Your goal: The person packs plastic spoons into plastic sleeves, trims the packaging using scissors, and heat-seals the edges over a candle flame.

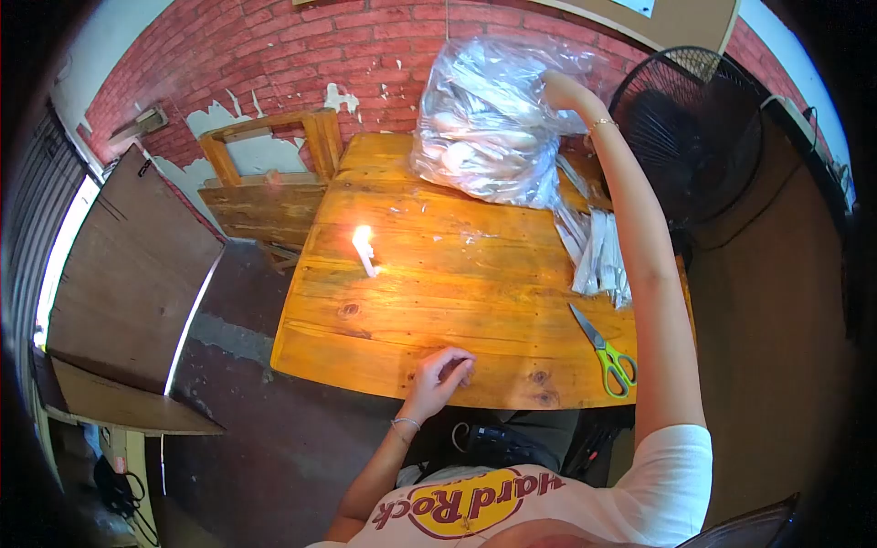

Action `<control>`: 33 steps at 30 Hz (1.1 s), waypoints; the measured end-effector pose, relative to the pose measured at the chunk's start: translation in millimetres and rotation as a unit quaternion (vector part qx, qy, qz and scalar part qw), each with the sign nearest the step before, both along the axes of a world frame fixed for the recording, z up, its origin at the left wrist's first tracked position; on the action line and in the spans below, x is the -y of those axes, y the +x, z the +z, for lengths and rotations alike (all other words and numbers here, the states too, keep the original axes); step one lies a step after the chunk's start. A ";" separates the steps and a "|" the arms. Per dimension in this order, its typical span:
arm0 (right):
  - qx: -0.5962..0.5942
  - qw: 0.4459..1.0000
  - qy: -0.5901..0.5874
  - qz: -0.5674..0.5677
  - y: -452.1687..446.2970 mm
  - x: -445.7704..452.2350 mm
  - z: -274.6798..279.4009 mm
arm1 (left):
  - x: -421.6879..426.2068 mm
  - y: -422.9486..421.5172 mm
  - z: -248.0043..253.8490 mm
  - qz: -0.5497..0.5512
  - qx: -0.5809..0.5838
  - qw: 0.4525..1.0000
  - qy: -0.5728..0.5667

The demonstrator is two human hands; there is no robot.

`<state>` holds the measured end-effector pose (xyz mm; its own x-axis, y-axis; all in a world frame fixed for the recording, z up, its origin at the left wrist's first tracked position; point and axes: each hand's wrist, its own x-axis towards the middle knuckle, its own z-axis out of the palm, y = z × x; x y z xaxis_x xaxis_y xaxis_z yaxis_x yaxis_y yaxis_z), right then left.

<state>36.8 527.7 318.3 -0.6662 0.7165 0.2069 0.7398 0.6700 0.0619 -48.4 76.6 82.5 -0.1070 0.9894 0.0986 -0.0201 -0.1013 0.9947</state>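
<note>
A large clear plastic bag stands at the far side of the wooden table, full of white pieces that look like plastic spoons. My right hand reaches to its upper right side; the fingers are hidden by the plastic. At the table's near edge rests my left hand, its fingers curled in and nothing visible in them. A lit white candle stands upright, slightly tilted, on the left of the tabletop. Scissors with green handles lie at the right, near my right arm. Beyond them are several thin plastic-wrapped packets.
The wooden table has small clear scraps on it. A black fan stands behind its right corner, and a wooden frame leans by the brick wall at the left. The candle flame is open and unshielded.
</note>
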 end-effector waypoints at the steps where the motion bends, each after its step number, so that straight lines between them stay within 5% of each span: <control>1: 0.009 1.000 -0.013 -0.004 -1.9 2.9 1.5 | -0.7 -0.3 0.2 -0.003 0.010 1.000 -0.002; 14: -0.069 0.987 -0.121 0.076 33.4 8.6 11.8 | -0.7 -3.0 5.9 -0.026 0.027 0.999 -0.027; 18: -0.210 0.960 -0.167 0.078 45.1 65.2 45.0 | -0.7 -3.2 3.7 -0.027 0.024 0.999 -0.029; 23: -0.333 0.936 -0.011 0.117 91.9 86.8 64.0 | -1.5 -3.9 2.9 -0.030 0.042 0.998 -0.028; 28: -0.469 0.882 0.034 0.021 131.9 173.9 67.5 | -10.9 -0.4 2.2 -0.004 0.066 0.998 -0.023; 33: -0.594 0.758 -0.260 0.067 137.5 247.4 17.6 | -42.4 21.1 71.1 0.043 0.075 0.994 0.063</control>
